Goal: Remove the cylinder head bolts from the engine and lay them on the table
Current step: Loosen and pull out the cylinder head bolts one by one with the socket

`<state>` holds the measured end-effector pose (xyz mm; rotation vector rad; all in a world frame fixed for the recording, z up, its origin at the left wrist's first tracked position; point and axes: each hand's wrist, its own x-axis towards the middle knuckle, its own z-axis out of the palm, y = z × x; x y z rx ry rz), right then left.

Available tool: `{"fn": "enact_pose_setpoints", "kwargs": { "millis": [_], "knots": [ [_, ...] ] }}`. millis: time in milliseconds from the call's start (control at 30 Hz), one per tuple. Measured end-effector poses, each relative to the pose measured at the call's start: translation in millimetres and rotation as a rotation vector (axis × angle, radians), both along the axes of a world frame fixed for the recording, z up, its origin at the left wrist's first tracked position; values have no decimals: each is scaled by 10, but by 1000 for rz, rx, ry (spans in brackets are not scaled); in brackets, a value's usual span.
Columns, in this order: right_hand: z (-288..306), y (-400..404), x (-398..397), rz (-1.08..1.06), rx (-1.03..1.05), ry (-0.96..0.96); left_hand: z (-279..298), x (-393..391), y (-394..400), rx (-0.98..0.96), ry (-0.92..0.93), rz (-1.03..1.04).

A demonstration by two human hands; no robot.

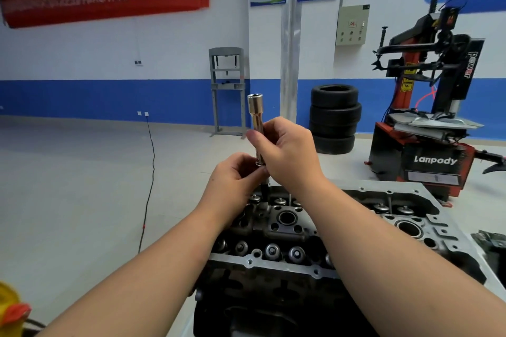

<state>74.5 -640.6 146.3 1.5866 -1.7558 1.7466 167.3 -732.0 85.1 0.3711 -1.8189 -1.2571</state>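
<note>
The engine's cylinder head (287, 227) lies below me, its valve springs and bolt holes exposed. Above its far left part I hold a long chrome deep socket (255, 109) upright. My right hand (287, 153) grips the socket's middle. My left hand (235, 175) pinches its lower end, where a dark shaft (265, 190) runs down toward the head. Whether that shaft is a bolt or an extension bar I cannot tell, and its bottom end is hidden behind the head.
A stack of tyres (334, 117) and a red tyre changer (427, 123) stand behind the engine on the right. A grey shop press (227, 90) is at the far wall. A black cable (149, 172) runs across the floor at left. A yellow object (11, 309) sits at the bottom left.
</note>
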Motion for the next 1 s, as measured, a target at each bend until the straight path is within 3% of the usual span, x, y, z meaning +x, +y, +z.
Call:
{"fn": "enact_pose_setpoints", "kwargs": {
  "millis": [233,500,700,833,1000],
  "knots": [
    [-17,15,-30,26,2,29,14,15,39,11,-68,-173],
    [-58,-29,-28,63,44,28,2,14,-9,27,-18,-88],
    [-57,-57,15,-95,2,35,35,-6,5,79,17,-85],
    [-30,-24,11,-28,-1,-17,23,-20,8,84,-16,-60],
    [12,53,-33,69,68,-20,15,11,57,80,-78,-169]
  ]
}}
